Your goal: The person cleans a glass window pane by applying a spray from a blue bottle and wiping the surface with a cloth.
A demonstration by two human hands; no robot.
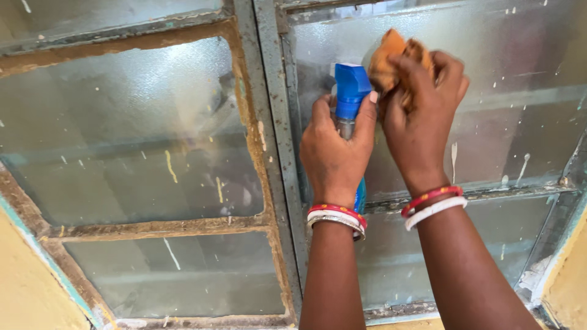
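Right now I count one blue spray bottle (351, 91), wrapped tight in my left hand (333, 153), and one orange cloth (391, 58), bunched in my right hand (422, 116) fingers against the frosted pane (507, 91). Both sit just beside each other, near the grey centre frame (275, 140). Two panes, I think, lie free leftward.

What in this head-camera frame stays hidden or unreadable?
- Spray bottle: body hidden by the left hand.
- Orange cloth: mostly bunched inside the right hand.
- Frosted window pane: nothing behind it readable.
- Window frame: cut off by the picture's edges.
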